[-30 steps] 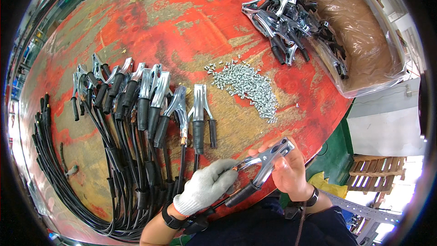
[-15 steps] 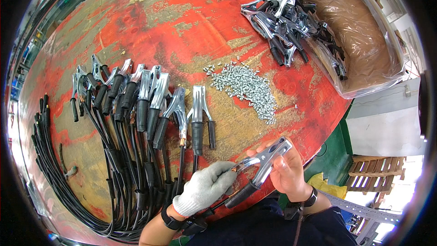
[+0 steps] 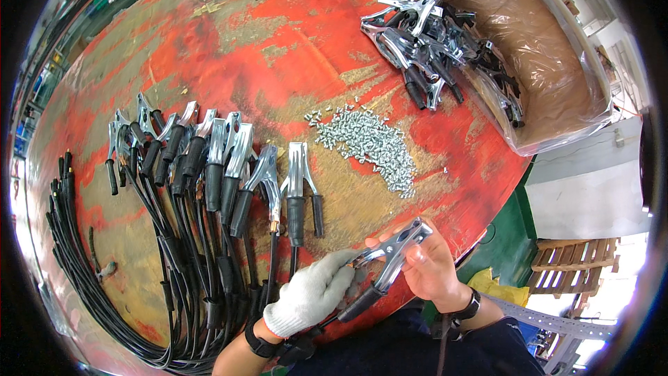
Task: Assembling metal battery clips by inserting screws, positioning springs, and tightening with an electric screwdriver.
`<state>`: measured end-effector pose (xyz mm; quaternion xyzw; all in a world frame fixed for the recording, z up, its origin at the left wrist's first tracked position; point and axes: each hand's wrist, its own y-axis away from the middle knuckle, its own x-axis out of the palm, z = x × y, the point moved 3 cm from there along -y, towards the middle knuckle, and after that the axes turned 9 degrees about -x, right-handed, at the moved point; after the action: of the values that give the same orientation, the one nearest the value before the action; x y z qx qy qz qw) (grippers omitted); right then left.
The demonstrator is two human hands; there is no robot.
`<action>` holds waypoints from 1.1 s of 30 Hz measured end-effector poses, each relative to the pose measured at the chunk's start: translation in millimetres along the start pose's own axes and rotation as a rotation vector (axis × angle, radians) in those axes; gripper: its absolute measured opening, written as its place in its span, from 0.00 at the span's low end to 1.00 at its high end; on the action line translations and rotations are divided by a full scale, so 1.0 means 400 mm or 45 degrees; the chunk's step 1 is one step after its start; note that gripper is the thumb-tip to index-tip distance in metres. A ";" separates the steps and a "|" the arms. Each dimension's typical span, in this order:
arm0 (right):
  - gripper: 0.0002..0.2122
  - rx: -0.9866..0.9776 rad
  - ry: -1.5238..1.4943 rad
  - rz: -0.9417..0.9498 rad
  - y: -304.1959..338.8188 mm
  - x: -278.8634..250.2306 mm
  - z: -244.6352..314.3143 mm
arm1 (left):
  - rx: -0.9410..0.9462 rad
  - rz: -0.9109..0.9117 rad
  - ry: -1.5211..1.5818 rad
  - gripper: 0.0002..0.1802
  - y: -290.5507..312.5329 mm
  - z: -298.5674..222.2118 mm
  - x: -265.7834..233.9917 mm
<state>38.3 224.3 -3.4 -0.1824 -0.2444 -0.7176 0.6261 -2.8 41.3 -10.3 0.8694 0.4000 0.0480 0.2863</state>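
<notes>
A silver ground clamp [image 3: 394, 264] with a black handle sleeve [image 3: 362, 304] is held between my two hands near the front edge of the table. My left hand [image 3: 313, 294], in a white knit glove, closes round the clamp's lower arm and the black cable at it; its fingertips are partly hidden. My bare right hand [image 3: 437, 275] grips the jaw end, thumb on the near side and fingers behind. Beyond my hands lies a heap of small silver screws [image 3: 376, 146]. Left of my hands, a clamp on its cable [image 3: 296, 198] lies jaws away from me.
Several more clamps with black cables [image 3: 216, 188] lie in a row, their cables curving round the left [image 3: 90, 292]. A plastic-lined carton [image 3: 557, 63] tips at the far right, loose clamps [image 3: 424, 42] spilling from it. The worn red table [image 3: 229, 49] ends at my right.
The held clamp and my right hand have shifted slightly down and left in the picture. My left fingers now cover more of the clamp's lower arm. The view itself has moved a little.
</notes>
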 end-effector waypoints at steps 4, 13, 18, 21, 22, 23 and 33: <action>0.16 0.023 0.103 0.148 -0.056 -0.009 0.017 | 0.066 -0.145 -0.083 0.16 0.001 0.019 0.004; 0.08 -0.871 2.358 0.384 -0.306 -0.061 0.055 | -0.032 -0.075 0.498 0.15 -0.040 0.070 -0.030; 0.10 -0.941 2.598 0.425 -0.294 -0.083 0.014 | 0.162 -0.204 0.544 0.12 -0.046 0.156 0.016; 0.10 -0.855 2.632 0.498 -0.271 -0.096 0.016 | -0.097 -0.005 0.729 0.13 0.010 0.065 0.013; 0.09 -0.831 2.573 0.553 -0.267 -0.094 0.017 | -0.109 -0.021 0.754 0.14 0.021 0.059 0.015; 0.09 -0.904 2.554 0.552 -0.259 -0.065 0.028 | -0.128 -0.037 0.790 0.14 0.030 0.059 0.019; 0.09 -0.606 1.372 0.610 -0.182 -0.017 -0.052 | -0.006 -0.189 0.952 0.09 0.005 0.023 0.026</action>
<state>-31.6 224.8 -33.0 0.0207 0.3187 -0.5835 0.7467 8.3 43.7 -18.4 0.7600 0.5384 0.3419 0.1251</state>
